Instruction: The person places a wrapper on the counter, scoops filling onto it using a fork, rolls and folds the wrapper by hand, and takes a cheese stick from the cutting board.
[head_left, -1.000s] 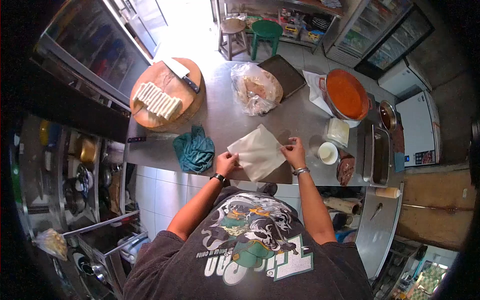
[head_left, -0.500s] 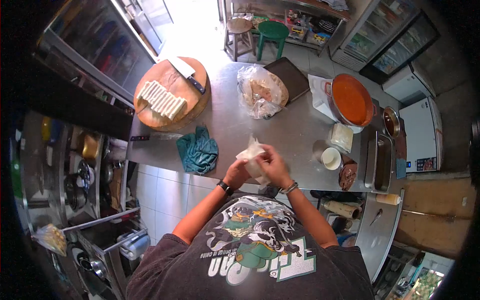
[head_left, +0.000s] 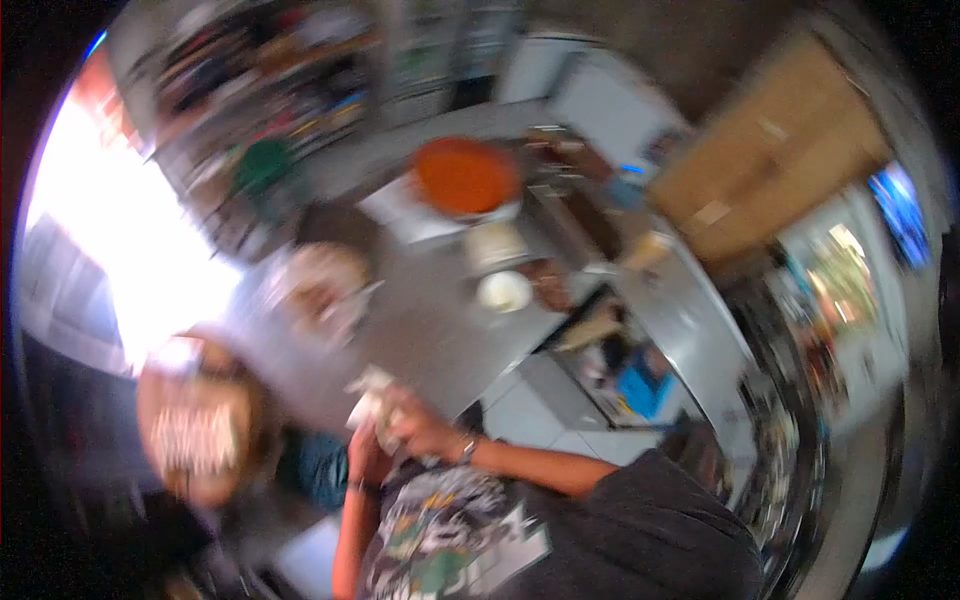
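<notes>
The view is smeared by motion. My left hand (head_left: pixel 368 458) and my right hand (head_left: pixel 418 425) are close together over the near edge of the steel table (head_left: pixel 425 330). A thin, pale wrapper sheet (head_left: pixel 368 400) is held between them, fingers closed on it and its upper end sticking out. Ahead of my hands lies a clear plastic bag of pale food (head_left: pixel 318 290). To the left, white rolls (head_left: pixel 195 438) lie in a row on a round wooden board (head_left: pixel 155 385). A teal cloth (head_left: pixel 318 468) is beside my left hand.
A wide pot of orange-red sauce (head_left: pixel 465 177) stands at the back. Near it are a pale square stack (head_left: pixel 494 245) and a white cup (head_left: pixel 504 291). A steel counter (head_left: pixel 690 320) runs along the right. A green stool (head_left: pixel 262 165) stands beyond the table.
The camera has swung to the right, so the table and everything on it appear shifted left and rotated. Both hands still hold the wrapper sheet, now closer together.
</notes>
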